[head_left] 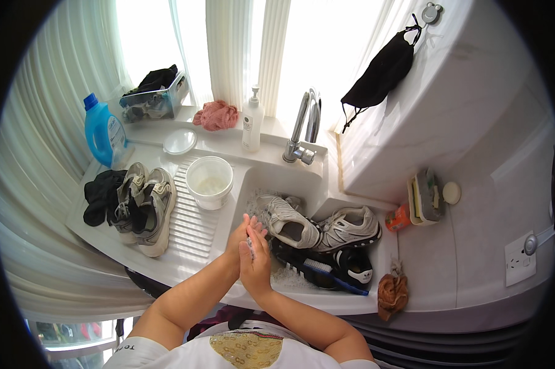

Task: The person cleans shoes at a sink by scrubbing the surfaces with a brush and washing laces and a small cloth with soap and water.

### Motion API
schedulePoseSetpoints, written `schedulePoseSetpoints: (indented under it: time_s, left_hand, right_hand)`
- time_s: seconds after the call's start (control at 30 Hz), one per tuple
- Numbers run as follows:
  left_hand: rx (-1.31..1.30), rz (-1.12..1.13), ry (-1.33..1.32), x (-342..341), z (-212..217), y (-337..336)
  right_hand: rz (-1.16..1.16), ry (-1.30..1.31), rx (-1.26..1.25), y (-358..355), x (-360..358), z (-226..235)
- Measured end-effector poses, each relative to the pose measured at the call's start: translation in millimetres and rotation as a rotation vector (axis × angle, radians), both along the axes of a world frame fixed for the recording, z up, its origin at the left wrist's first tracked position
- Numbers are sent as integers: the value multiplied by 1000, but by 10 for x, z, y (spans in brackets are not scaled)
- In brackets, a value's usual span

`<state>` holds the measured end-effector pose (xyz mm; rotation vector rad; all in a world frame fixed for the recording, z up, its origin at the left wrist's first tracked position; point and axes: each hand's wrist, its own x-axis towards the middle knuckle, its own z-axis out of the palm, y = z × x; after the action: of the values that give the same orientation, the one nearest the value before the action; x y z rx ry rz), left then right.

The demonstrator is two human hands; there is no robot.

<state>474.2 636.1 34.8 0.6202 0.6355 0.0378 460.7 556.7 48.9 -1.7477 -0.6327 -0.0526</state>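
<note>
My left hand point(241, 234) and my right hand point(256, 264) meet palm to palm above the left edge of the sink basin point(317, 174). Their fingers are stretched out, and a bit of whitish foam seems to show between them. Just right of my hands, a pair of white-and-grey sneakers point(296, 229) rests in the basin among suds. Below these lie a black shoe with white stripes point(355, 263) and a blue brush point(336, 275), partly over dark shoe fabric. A white tub point(210, 182) stands on the ribbed drainboard point(191, 230) beyond my left hand.
Grey sneakers point(154, 209) and black cloth point(102, 194) lie at left by a blue detergent bottle point(103, 132). Behind are a round lid point(179, 141), pink cloth point(216, 115), pump bottle point(251, 123) and faucet point(300, 132). A brown cloth point(392, 295) hangs at the right edge.
</note>
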Motion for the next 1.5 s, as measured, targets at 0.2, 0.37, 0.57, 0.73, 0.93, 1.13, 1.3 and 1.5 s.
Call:
schedulePoseSetpoints:
  time_s: [0.2, 0.37, 0.57, 0.73, 0.93, 1.13, 1.3, 1.5]
  left_hand:
    - [-14, -188, -42, -99, 189, -188]
    - [-82, -263, -95, -92, 339, -170]
    - [66, -155, 122, -8, 283, 8]
    - [51, -236, 41, -4, -190, 125]
    - [-56, -142, 106, -2, -142, 69]
    - [31, -8, 346, -52, -369, 52]
    - [-20, -24, 389, -119, -404, 74]
    - [-111, 10, 377, -178, -992, 149]
  right_hand:
    - [-141, 25, 114, -16, 374, -214]
    - [-79, 335, 183, -31, 624, -165]
    - [-55, 635, 273, -50, 787, -277]
    - [23, 725, 243, -27, 743, -277]
    - [151, 940, 208, -21, 865, -562]
    - [407, 26, -720, -81, 762, -1516]
    - [748, -83, -1327, -19, 447, -1518]
    - [457, 789, -855, 8, 693, -1381]
